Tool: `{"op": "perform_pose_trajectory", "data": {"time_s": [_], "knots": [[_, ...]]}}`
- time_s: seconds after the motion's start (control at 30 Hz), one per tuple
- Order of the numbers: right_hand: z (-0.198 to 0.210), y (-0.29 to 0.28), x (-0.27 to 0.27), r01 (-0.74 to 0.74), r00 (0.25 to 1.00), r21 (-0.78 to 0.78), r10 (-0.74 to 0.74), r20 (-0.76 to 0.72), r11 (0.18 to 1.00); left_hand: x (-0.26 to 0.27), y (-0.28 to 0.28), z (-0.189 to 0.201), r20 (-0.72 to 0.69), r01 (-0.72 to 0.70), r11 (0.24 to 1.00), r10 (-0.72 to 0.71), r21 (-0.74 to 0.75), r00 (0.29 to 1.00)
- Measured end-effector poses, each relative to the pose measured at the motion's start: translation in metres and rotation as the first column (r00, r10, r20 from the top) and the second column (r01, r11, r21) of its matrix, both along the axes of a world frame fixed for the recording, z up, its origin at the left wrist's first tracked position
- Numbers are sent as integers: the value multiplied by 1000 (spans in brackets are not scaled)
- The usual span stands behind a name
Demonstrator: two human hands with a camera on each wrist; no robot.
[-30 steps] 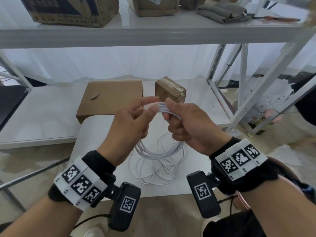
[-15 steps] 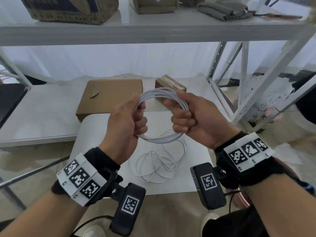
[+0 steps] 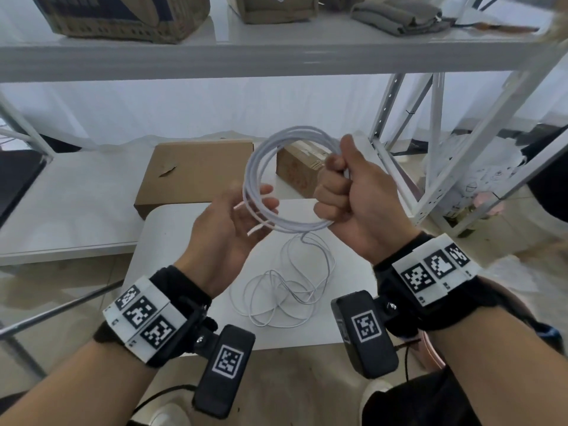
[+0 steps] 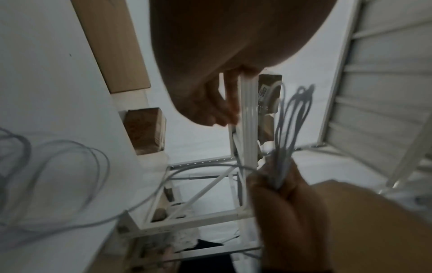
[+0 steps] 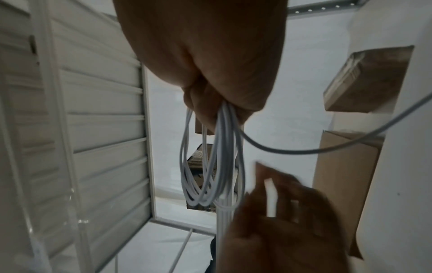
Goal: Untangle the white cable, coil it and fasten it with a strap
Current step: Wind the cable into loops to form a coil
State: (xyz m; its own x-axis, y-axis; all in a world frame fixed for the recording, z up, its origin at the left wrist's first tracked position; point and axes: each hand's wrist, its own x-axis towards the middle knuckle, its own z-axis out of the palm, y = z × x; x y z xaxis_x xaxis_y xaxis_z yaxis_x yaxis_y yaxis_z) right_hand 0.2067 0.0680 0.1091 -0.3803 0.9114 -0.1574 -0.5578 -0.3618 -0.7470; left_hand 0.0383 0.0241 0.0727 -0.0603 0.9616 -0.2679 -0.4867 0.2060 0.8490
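Left hand: held palm-up and relaxed, fingers loosely spread at the lower left edge of the coil; nothing is seen to be pinched, though strands pass just over the fingertips.
Right hand: closed into a fist round the right side of the coil, with several turns bunched in the grip; in the right wrist view the loops are seen hanging out of the fist.
Coil: held in the air between the hands, above the table, its ring standing nearly upright and facing the person.
Loose cable: a strand drops from the bottom of the coil to slack, overlapping loops lying on the table, directly beneath the hands and nearer the person than the coil.
Key relation: the uncoiled length lies below the coil and slightly toward the left hand, which is free and judged nearer to it; the fist is taken up with the coil.
Step in hand: coiling is judged partly done, a good share of cable being not yet wound.
Next move: the slack would probably be drawn up by the left hand and laid as another turn into the fist.
Risk: crossed loops on the table may snag as they are lifted.
Strap: not seen in any view.
Boxes: a flat box and a small box lie on the shelf beyond the table.
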Motion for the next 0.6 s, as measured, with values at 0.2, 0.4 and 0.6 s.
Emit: {"op": "perform_pose_trajectory", "data": {"time_s": [0.2,0.4,0.6], "knots": [[1,2,-2,9,967,-73,-27,-254,997,15,-9,-46,-890,418,906,-240,-62,389],[3,3,-5,-15,889,-130,-47,-455,991,43,-8,-58,-652,380,904,-410,-197,637],[2,9,4,-90,803,-143,-14,-595,986,37,6,-42,84,294,887,-283,-356,955]]}}
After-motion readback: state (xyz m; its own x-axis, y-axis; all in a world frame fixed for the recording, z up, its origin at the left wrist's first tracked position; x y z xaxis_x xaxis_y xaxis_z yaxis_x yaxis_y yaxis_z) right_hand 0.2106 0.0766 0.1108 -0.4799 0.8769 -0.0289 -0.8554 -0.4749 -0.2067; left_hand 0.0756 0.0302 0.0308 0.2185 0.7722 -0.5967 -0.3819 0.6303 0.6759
